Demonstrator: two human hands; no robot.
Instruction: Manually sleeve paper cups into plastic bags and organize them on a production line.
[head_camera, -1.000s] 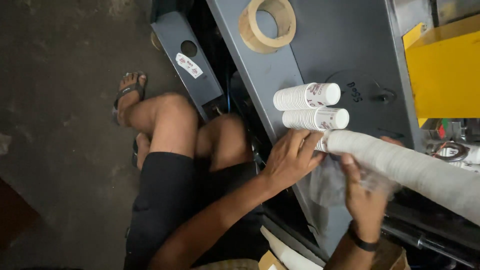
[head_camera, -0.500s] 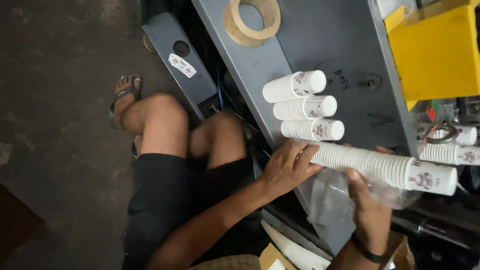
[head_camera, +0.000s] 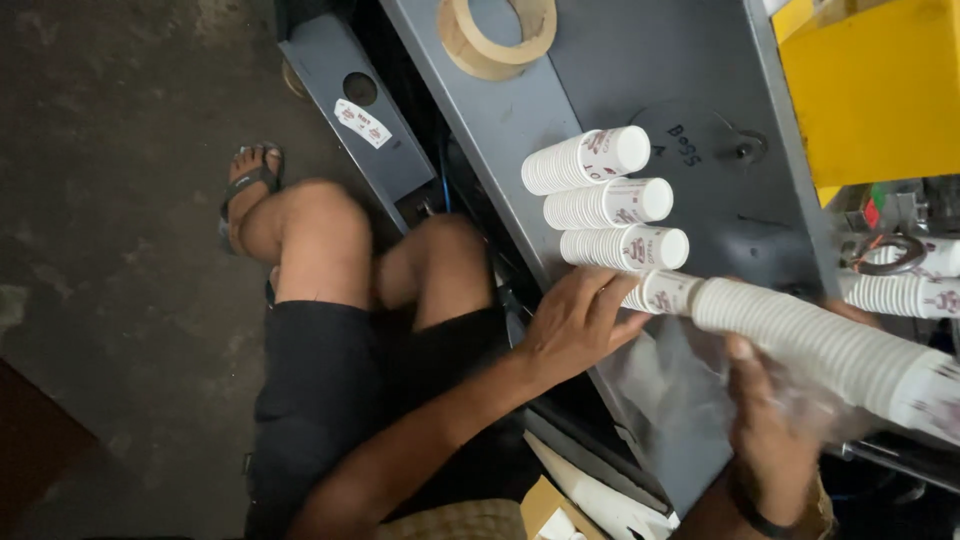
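Head view: grey metal table (head_camera: 500, 120), concrete floor (head_camera: 110, 200)

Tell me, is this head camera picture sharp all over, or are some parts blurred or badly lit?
Head view: the three short stacks of white paper cups on the grey metal table look sharp; the right hand and the clear plastic bag it holds are smeared by motion; the long stack of white paper cups is slightly soft; the dark concrete floor is dim; the yellow box is brightly lit.

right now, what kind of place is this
Probably a small paper-cup workshop or packing station. Stacks of white paper cups lie on a grey metal bench, a yellow machine housing stands beside it, and a tape roll lies on the bench.
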